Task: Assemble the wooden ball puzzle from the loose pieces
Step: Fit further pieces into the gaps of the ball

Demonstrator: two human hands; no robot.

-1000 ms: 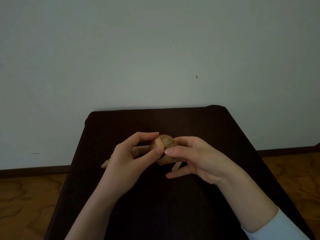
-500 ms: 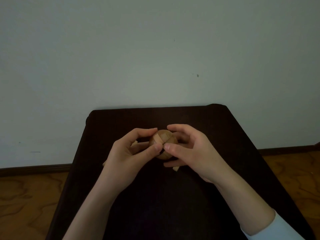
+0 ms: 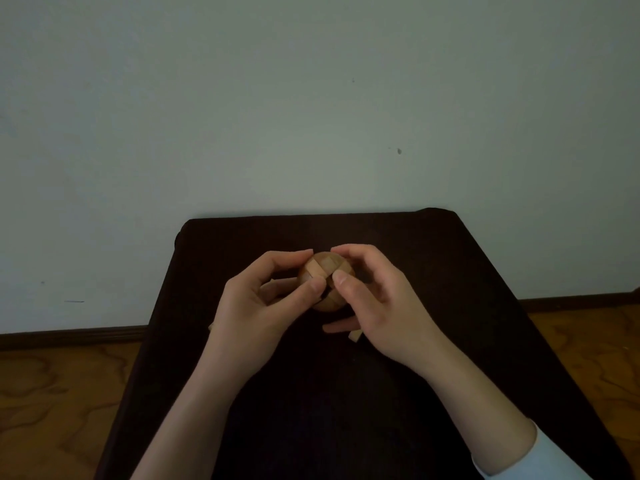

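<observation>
With both hands gripping the ball [image 3: 327, 282], left hand [image 3: 258, 303] and right hand [image 3: 375, 299] pinching it between them, a dark slot shows near the thumbs. A loose piece [image 3: 355, 336] lies under the right hand; best keep the squeeze even, slot facing up.

Light wooden ball puzzle [image 3: 325, 280], nearly round, dark gap at front, loose piece [image 3: 355, 336] on table below

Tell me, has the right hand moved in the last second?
Yes. The right hand has shifted toward the table's far edge, closing around the ball.
</observation>
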